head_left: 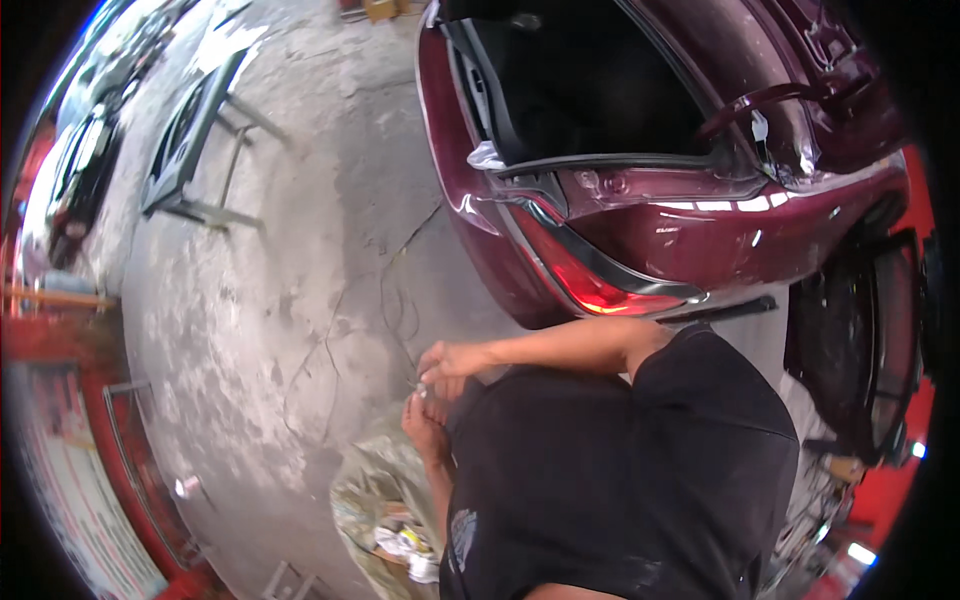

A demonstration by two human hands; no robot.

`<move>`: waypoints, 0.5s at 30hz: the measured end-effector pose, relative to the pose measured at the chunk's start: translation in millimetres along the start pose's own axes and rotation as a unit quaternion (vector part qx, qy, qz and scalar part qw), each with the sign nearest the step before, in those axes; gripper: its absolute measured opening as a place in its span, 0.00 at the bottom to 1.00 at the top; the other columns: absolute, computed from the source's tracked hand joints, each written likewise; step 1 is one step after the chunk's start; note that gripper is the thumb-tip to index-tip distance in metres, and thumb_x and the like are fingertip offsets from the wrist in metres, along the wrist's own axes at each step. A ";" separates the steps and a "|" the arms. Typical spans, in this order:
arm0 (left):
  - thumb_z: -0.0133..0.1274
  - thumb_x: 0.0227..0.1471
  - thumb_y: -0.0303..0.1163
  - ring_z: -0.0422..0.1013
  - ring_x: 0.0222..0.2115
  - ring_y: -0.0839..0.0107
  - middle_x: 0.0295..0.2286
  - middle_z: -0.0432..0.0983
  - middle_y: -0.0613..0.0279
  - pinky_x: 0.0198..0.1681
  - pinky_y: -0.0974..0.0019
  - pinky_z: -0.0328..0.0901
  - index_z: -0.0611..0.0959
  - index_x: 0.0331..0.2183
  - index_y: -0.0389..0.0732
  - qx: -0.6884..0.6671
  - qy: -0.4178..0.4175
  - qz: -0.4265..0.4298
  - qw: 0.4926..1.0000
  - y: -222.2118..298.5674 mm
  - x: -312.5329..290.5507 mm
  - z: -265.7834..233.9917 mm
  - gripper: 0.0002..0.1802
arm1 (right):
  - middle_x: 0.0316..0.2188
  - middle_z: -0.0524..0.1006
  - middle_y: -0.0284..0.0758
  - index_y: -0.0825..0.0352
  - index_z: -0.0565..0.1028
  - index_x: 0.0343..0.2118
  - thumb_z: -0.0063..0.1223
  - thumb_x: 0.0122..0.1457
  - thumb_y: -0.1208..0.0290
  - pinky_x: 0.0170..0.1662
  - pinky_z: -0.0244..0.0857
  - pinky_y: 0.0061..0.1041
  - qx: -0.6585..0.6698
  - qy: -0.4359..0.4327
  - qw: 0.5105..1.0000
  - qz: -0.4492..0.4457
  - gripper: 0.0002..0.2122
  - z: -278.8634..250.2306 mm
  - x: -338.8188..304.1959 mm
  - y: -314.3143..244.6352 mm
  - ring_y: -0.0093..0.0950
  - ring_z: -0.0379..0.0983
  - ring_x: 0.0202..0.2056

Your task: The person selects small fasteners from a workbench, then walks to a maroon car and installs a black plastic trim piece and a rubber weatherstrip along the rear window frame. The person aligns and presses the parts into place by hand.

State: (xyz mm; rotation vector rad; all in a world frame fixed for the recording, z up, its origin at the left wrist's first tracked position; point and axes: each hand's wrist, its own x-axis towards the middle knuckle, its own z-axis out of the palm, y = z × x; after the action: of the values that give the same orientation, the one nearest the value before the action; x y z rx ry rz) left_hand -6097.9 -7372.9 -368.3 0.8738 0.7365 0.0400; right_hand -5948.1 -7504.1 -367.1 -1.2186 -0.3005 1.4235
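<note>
Whitish bit point(421, 389), too small to identify, between left hand point(424, 425) and right hand point(451, 362); can't tell which fingers clamp it. Sack point(352, 483), near left, cut off.

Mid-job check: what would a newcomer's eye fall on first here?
First, the glossy maroon car at the upper right, its red tail light bright near the middle. Left of centre, the right hand and left hand meet at a pale thing too small to identify. Below them sits an open, pale bag holding crumpled items.
</note>
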 end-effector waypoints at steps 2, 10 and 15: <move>0.47 0.62 0.36 0.52 0.15 0.83 0.16 0.55 0.76 0.17 0.74 0.48 0.75 0.35 0.42 -0.092 -0.016 -0.058 0.994 16.4 53.9 -26.9 0.08 | 0.30 0.80 0.45 0.73 0.69 0.52 0.49 0.64 0.66 0.29 0.74 0.28 0.019 0.043 0.999 -0.025 0.18 -33.5 35.6 -3.5 0.32 0.79 0.28; 0.47 0.60 0.37 0.54 0.18 0.77 0.18 0.58 0.71 0.21 0.71 0.50 0.73 0.32 0.43 -0.059 -0.120 -0.183 0.974 174.6 266.5 -35.2 0.09 | 0.22 0.77 0.39 0.74 0.72 0.44 0.49 0.61 0.74 0.21 0.70 0.25 0.138 0.421 0.873 -0.206 0.12 -166.3 133.9 -114.3 0.27 0.76 0.20; 0.47 0.59 0.37 0.56 0.19 0.76 0.19 0.61 0.68 0.21 0.71 0.53 0.77 0.37 0.38 0.061 -0.209 -0.184 0.958 258.1 370.4 44.0 0.12 | 0.22 0.77 0.36 0.73 0.73 0.43 0.48 0.57 0.76 0.22 0.69 0.23 0.168 0.615 0.684 -0.355 0.11 -279.4 100.1 -206.1 0.24 0.74 0.19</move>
State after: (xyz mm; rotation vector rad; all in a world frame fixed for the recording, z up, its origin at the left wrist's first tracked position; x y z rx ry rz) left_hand -5725.0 -7114.7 -378.4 0.8133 0.4949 -0.5137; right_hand -5587.3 -7486.3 -376.1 -1.2696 0.4038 -0.1927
